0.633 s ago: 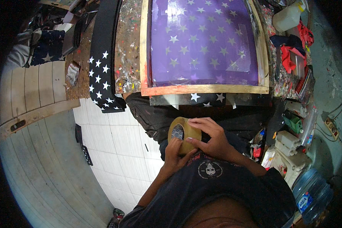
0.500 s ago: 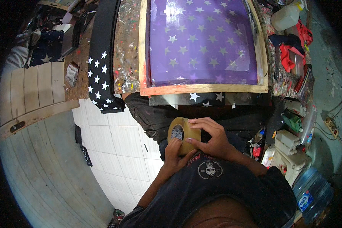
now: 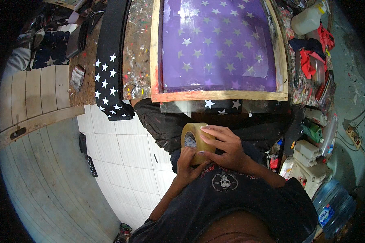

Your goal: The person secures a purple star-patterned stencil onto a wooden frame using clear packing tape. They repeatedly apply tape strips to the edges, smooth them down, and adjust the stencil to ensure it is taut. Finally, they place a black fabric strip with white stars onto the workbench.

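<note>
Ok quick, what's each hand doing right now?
Left hand: closed on the tape roll from below.
Right hand: gripping the same roll from above.

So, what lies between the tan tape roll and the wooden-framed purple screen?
Head view: black star-printed cloth and dark trousers lie between tape roll and screen.

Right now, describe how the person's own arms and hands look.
Both forearms are bare, with no gloves, rings, watch or bracelets visible on the left hand or right hand. The fingernails look short and pale. Short dark sleeves of a T-shirt cover the upper arms.
</note>
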The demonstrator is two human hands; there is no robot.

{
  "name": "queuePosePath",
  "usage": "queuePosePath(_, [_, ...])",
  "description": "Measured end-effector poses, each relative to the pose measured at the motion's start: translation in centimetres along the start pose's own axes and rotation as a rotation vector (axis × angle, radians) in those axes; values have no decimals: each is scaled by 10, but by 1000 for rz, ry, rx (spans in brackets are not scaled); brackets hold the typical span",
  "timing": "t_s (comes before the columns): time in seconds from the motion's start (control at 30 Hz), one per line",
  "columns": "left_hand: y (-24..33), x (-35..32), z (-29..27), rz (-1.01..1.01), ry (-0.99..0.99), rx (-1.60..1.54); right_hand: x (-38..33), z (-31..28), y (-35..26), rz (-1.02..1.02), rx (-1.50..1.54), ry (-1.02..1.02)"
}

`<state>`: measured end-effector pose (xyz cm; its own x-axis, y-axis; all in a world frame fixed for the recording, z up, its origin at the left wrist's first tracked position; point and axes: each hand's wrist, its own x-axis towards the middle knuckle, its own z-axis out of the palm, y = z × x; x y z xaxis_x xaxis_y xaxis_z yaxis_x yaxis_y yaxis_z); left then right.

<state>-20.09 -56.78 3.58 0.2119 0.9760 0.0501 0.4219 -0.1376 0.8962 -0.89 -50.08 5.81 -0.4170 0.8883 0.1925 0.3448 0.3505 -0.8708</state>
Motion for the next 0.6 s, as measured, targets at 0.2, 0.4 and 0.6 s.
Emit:
queuePosePath(0.2, [-1, 1, -1, -27, -4, -10, 15, -5, -6, 106, 103, -15])
queuePosePath(0.4, [1, 3, 2, -35, 40, -38, 26, 5, -11, 118, 70, 15])
queuePosePath(0.6, [1, 0, 4, -75, 37, -32, 23, 12, -8, 149, 33, -21])
